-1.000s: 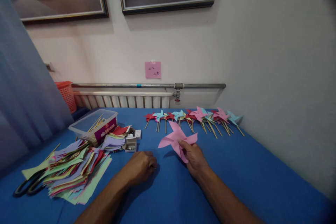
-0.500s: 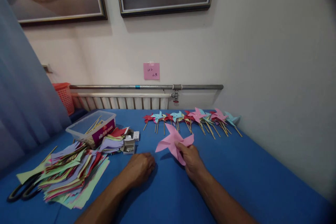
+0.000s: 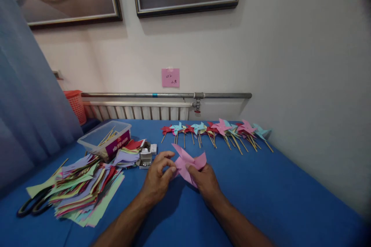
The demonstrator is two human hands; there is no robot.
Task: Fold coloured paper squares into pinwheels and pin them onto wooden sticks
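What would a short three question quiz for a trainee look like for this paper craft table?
1. True or false: the left hand and the right hand both grip the pink paper pinwheel.
2. Where do the scissors lie? A: partly under the paper stack; B: in the right hand; C: on the floor.
3. Fill in: the clear plastic box holds wooden ___.
Key: 1 true; 2 A; 3 sticks.
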